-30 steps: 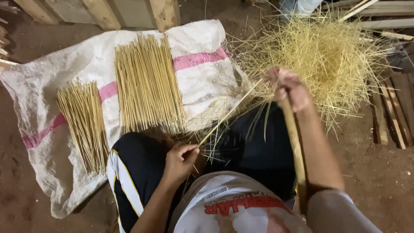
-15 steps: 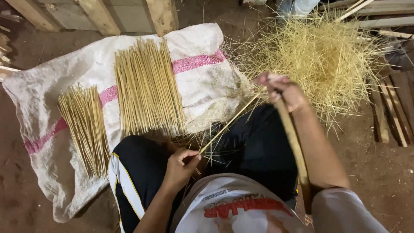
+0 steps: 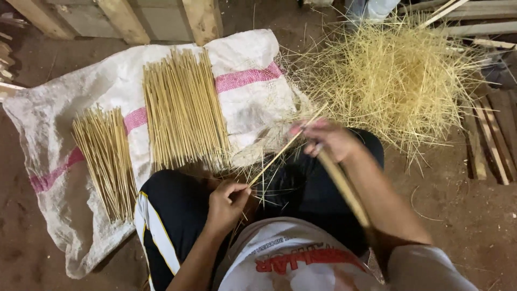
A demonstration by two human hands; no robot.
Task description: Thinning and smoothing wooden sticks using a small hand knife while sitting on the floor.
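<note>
My left hand (image 3: 226,202) pinches the near end of a thin bamboo stick (image 3: 283,148) over my lap. Higher up the same stick, my right hand (image 3: 328,140) is blurred and grips a long wooden-handled tool (image 3: 344,188) that runs back along my forearm. The stick slants up to the right towards a big heap of pale shavings (image 3: 398,81). On a white sack (image 3: 81,97) with a pink stripe lie a large bundle of sticks (image 3: 183,110) and a smaller bundle (image 3: 105,159).
Wooden beams (image 3: 124,19) stand along the far edge. Slatted planks (image 3: 493,134) lie at the right. Another person's legs (image 3: 369,8) show at the top. Brown dirt floor (image 3: 458,215) surrounds the sack.
My right hand has slid down and left along the stick with the tool. My left hand stays at the stick's near end. The bundles are unchanged.
</note>
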